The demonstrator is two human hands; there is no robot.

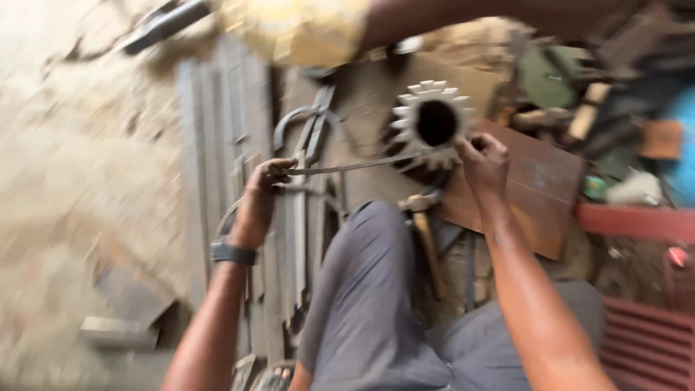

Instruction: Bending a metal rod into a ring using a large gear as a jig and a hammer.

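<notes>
Head view is blurred, but I can make out a thin, dark metal strip [362,166], slightly bowed, stretched across the front of a large pale gear [432,123] with a dark bore. My left hand [262,195] is clenched on the strip's end, left of the gear; my right hand [483,163] grips the other end at the gear's lower right. A hammer [423,232] lies just below the gear. I see no containers.

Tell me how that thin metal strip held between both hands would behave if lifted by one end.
The metal strip looks thin and long, so it would probably flex and sag. Held by the left hand and right hand, it bows slightly already. Likely light.
</notes>
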